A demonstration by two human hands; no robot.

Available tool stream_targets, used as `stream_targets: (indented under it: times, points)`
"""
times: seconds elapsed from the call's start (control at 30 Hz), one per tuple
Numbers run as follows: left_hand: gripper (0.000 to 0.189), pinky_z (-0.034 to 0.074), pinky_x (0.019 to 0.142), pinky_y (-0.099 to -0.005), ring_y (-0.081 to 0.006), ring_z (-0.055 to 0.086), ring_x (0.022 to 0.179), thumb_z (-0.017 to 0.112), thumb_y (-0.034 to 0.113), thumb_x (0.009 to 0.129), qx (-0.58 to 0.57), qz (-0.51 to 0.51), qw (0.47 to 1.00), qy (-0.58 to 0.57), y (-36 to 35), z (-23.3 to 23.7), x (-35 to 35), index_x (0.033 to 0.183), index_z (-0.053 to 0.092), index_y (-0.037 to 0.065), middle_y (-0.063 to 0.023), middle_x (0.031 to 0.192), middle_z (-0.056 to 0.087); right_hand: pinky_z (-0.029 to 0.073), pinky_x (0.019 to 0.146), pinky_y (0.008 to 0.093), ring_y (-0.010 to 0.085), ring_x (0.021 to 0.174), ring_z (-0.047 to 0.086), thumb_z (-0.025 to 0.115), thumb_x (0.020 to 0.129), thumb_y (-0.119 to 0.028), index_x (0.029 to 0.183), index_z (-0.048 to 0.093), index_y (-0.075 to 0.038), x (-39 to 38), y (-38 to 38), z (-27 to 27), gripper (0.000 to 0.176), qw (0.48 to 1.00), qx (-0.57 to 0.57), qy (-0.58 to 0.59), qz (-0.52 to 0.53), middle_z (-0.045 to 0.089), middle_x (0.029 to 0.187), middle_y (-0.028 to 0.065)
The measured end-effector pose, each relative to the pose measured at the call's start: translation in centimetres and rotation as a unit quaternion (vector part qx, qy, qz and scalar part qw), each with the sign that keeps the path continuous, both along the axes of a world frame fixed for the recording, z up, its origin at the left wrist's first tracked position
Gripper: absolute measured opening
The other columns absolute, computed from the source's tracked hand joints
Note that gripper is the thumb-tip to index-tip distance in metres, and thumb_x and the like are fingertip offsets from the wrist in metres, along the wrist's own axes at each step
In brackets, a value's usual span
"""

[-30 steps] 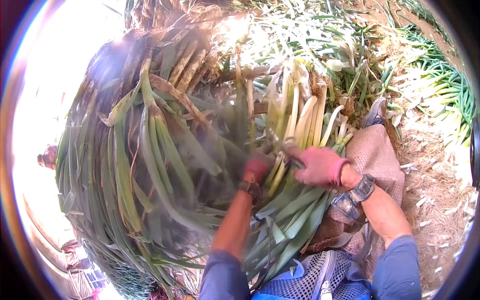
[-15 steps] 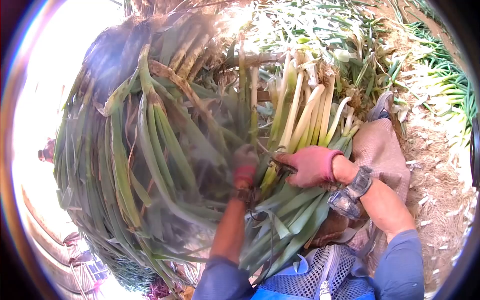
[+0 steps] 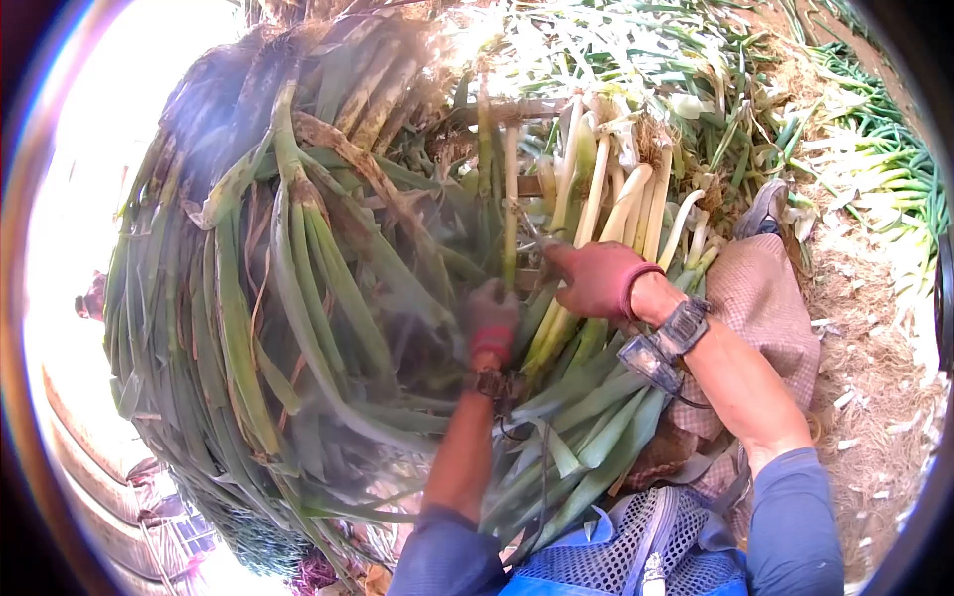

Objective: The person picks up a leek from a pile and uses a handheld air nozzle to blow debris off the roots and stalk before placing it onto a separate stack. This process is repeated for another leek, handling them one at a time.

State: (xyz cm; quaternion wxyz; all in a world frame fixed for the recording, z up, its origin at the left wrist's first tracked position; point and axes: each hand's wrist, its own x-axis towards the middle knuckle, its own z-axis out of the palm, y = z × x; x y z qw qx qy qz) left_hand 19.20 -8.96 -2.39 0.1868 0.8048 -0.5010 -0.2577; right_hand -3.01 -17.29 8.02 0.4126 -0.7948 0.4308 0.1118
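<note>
By the left edge of the pinkish woven cloth (image 3: 760,298), long leeks with pale stalks and broad green leaves (image 3: 624,207) lie in a loose bunch, roots pointing away from the person. Over the stalks, the right hand (image 3: 601,280) in a pink glove closes its fingers around a slim grey tool (image 3: 534,231), higher up the stalks than half a second ago. The left hand (image 3: 490,323), similarly gloved, stays low beside a single pale stalk (image 3: 511,199), fingers curled; I cannot tell whether they grip it. Farther left rises a heap of drooping green leeks (image 3: 234,298).
</note>
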Motion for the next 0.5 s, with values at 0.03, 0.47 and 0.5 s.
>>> stream_targets:
  times: [0.03, 0.47, 0.5]
  points:
    - [0.036, 0.056, 0.096, -0.0423, -0.0361, 0.074, 0.108, 0.078, 0.021, 0.086, -0.001, 0.0, 1.0, 0.001, -0.2, 0.1, 0.0, 0.119, 0.078, 0.006, -0.0206, 0.113, 0.077, 0.055, 0.097, 0.0507, 0.0433, 0.109, 0.071, 0.063, 0.092, -0.032, 0.152, 0.052, -0.013, 0.1, -0.1, -0.6, 0.064, 0.999, -0.023, -0.009, -0.033, 0.074, 0.117, 0.0243]
    - [0.053, 0.056, 0.097, -0.0427, -0.036, 0.074, 0.109, 0.084, 0.025, 0.081, 0.078, -0.089, 0.993, -0.025, -1.9, -1.6, 2.3, 0.129, 0.071, 0.005, -0.0214, 0.117, 0.076, 0.056, 0.096, 0.0491, 0.0421, 0.105, 0.072, 0.065, 0.091, -0.032, 0.149, 0.056, -0.015, 0.2, -1.2, 1.6, 0.061, 0.999, 0.026, -0.017, -0.026, 0.076, 0.112, 0.0216]
    - [0.057, 0.056, 0.098, -0.0394, -0.0309, 0.075, 0.11, 0.087, 0.027, 0.083, 0.106, -0.102, 0.988, -0.05, -2.0, -1.2, 2.1, 0.133, 0.07, 0.005, -0.0186, 0.121, 0.077, 0.056, 0.094, 0.05, 0.0419, 0.102, 0.073, 0.065, 0.091, -0.031, 0.151, 0.053, -0.015, -0.2, -0.3, 0.8, 0.063, 0.999, 0.013, -0.04, -0.005, 0.076, 0.11, 0.0213]
